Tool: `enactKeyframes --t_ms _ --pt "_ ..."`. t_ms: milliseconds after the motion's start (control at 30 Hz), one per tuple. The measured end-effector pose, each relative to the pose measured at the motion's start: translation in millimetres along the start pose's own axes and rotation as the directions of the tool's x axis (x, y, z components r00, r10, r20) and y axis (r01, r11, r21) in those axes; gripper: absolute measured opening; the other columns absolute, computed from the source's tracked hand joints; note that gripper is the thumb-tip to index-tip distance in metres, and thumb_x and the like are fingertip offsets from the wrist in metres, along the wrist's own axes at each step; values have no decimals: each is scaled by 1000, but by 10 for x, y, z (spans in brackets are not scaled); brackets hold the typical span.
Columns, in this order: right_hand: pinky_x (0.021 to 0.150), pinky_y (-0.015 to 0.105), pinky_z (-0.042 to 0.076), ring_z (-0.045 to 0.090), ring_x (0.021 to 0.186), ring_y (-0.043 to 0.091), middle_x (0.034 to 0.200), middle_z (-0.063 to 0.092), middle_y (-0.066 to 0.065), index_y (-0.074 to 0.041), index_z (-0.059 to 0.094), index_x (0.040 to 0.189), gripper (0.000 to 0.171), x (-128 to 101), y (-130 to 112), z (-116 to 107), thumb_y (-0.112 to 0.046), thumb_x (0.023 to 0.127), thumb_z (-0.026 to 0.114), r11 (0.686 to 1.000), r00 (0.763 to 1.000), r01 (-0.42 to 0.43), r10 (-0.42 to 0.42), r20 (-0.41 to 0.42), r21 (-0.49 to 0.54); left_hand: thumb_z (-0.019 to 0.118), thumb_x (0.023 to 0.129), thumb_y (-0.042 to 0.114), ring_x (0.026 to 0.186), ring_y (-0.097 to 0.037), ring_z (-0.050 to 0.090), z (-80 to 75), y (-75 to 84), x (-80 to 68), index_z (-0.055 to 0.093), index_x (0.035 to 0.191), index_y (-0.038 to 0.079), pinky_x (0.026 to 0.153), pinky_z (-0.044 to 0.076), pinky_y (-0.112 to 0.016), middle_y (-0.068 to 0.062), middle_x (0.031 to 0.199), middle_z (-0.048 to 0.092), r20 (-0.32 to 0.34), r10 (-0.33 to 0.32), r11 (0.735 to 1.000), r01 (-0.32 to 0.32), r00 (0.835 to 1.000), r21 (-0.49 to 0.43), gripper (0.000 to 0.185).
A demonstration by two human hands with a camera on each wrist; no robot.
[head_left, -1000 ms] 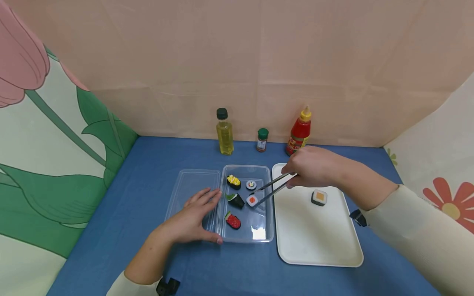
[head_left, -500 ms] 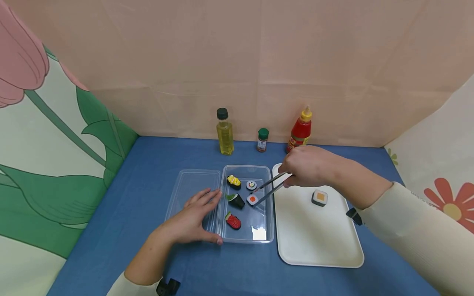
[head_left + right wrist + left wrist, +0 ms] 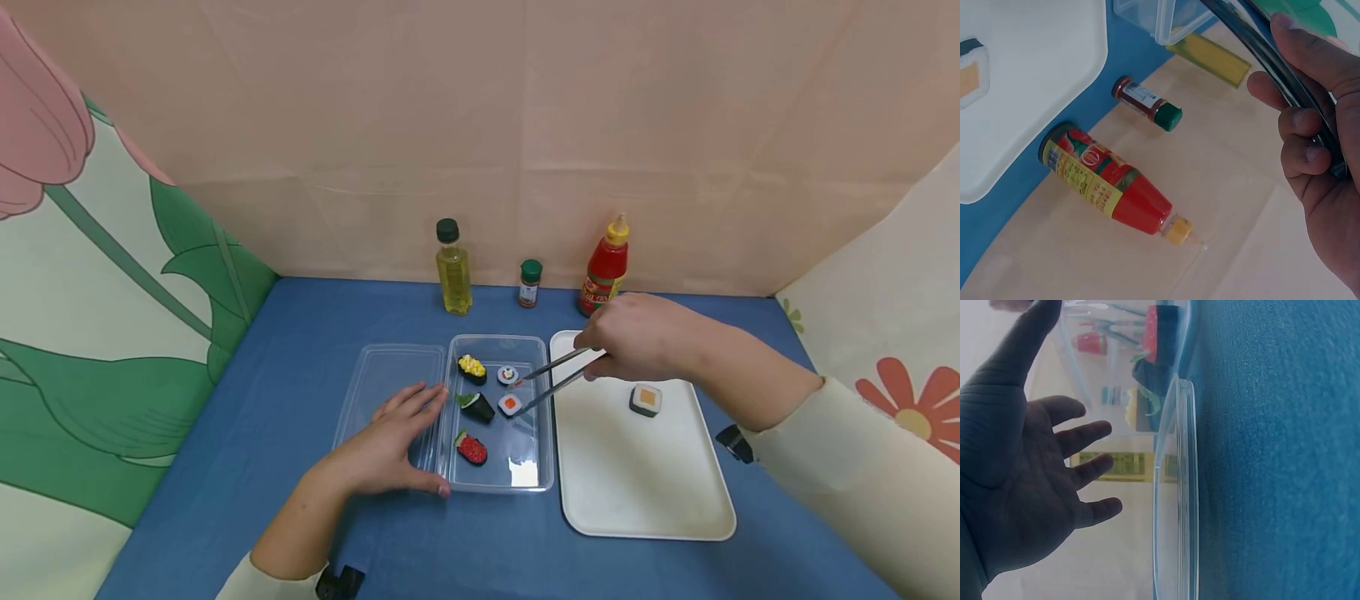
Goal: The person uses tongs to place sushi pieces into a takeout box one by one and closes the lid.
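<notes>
The tabletop (image 3: 300, 350) is blue. A clear container (image 3: 536, 479) holds sushi topped yellow (image 3: 472, 366), green (image 3: 476, 406), red (image 3: 472, 448) and orange (image 3: 510, 405) — the tray (image 3: 637, 492) is white. At the far edge stand a yellow oil bottle (image 3: 453, 271) with a black cap and a red sauce bottle (image 3: 606, 268), yellow-capped.

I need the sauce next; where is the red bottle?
Head view: the red bottle stands at the table's back edge, right of the small spice jar, just behind the right hand.

- six toy sushi pieces: five in the clear plastic container (image 3: 542, 417), one (image 3: 646, 400) on the white rectangular tray (image 3: 637, 492)
- three bottles: yellow oil (image 3: 453, 268), small green-capped spice (image 3: 529, 283), red ketchup (image 3: 607, 267)
- one pair of metal tongs (image 3: 551, 380)
</notes>
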State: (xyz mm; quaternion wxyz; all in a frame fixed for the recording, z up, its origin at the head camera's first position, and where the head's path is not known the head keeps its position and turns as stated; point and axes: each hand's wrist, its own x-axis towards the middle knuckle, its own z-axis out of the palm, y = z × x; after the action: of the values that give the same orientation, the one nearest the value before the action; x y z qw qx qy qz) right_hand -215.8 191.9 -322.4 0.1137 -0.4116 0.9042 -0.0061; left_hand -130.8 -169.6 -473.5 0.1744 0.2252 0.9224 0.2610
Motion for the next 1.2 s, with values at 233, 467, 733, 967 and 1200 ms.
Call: enactKeyframes --t_ms 233,467,733,967,1200 --pt "78 37 62 75 91 20 100 79 0 -11 81 116 40 -172 26 -13 -31 83 89 1000 999 -6 7 -32 30 89 71 63 159 -35 7 1 4 -4 25 166 17 119 10 -72 1 173 18 3 -9 1000 9 1000 -5 124" --pt "77 36 62 75 93 20 105 78 1 -13 80 118 39 -326 57 15 -31 85 88 998 997 -6 11 -75 57 89 71 64 158 -37 9 -2 1 -6 25 167 17 118 10 -74 -1 173 18 4 -5 1000 5 1000 -6 124" --pt "69 24 59 74 82 11 104 78 0 -12 80 116 39 -511 141 125 -32 84 89 995 978 81 -67 -198 63 90 70 63 158 -36 9 -5 9 -5 25 167 18 119 11 -72 -1 173 20 -2 -20 1000 20 1000 -6 124" --pt "66 22 58 70 77 2 98 77 -6 -12 81 112 37 -683 222 291 -31 81 90 983 921 179 -158 -357 28 90 70 63 158 -36 9 -8 19 1 25 167 19 119 12 -72 -2 172 20 2 -34 999 34 999 1 125" --pt "64 19 57 70 76 1 96 77 -7 -12 81 111 36 -859 247 417 -36 84 88 978 870 206 -174 -462 18 89 70 64 158 -37 9 -3 5 -1 25 167 19 118 12 -73 -1 172 21 5 -34 999 34 999 -3 124"
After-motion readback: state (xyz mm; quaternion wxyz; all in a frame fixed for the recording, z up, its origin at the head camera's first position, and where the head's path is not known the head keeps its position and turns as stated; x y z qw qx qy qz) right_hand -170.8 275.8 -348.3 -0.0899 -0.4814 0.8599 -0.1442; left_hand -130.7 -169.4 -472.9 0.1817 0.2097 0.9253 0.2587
